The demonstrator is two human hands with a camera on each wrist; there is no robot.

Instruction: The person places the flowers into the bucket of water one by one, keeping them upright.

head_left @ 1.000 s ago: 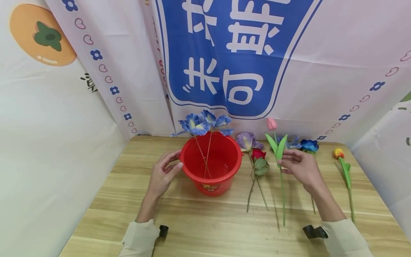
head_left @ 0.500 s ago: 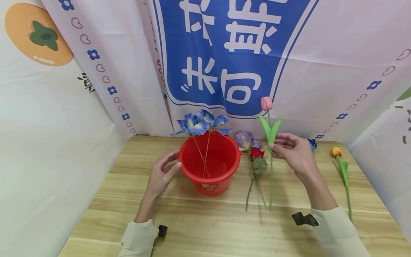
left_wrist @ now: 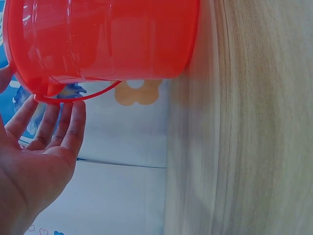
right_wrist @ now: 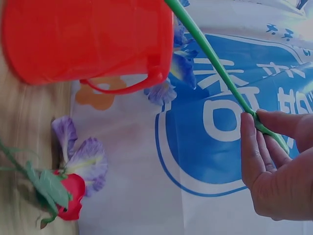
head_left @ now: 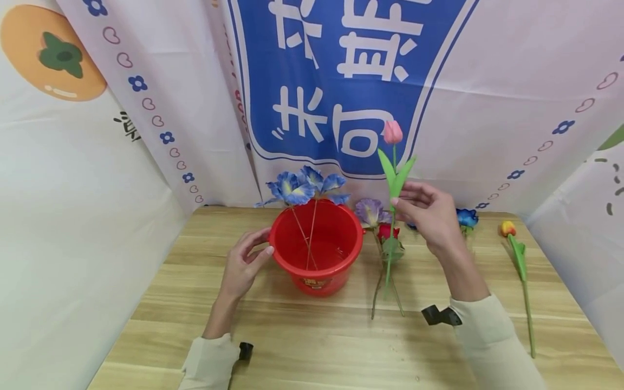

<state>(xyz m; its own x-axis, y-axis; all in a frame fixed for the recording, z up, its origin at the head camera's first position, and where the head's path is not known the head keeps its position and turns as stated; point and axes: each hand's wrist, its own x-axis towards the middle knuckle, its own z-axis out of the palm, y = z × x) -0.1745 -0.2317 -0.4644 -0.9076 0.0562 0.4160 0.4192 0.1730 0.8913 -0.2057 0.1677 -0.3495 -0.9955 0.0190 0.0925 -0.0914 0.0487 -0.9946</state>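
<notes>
My right hand (head_left: pixel 429 214) pinches a pink artificial tulip (head_left: pixel 393 132) where its green leaves meet the stem. The tulip stands nearly upright, right of the red bucket (head_left: pixel 317 281), its stem hanging down in front of the other flowers. In the right wrist view, thumb and fingertips close on the green stem (right_wrist: pixel 210 51). My left hand (head_left: pixel 245 262) touches the bucket's left rim with fingertips and thumb; the left wrist view shows its fingers fairly straight at the rim and handle (left_wrist: pixel 98 94). Blue irises (head_left: pixel 292 188) lean inside the bucket, stems crossed.
Right of the bucket lie a purple iris (head_left: pixel 370 211) and a red rose (head_left: pixel 385 232). A blue rose (head_left: pixel 467 218) and a yellow-orange tulip (head_left: pixel 508 229) lie farther right on the wooden table (head_left: pixel 341 346). A printed cloth (head_left: pixel 468 135) hangs behind.
My right hand has lifted the pink tulip and carried it left, toward the bucket. My left hand has stayed at the bucket's rim.
</notes>
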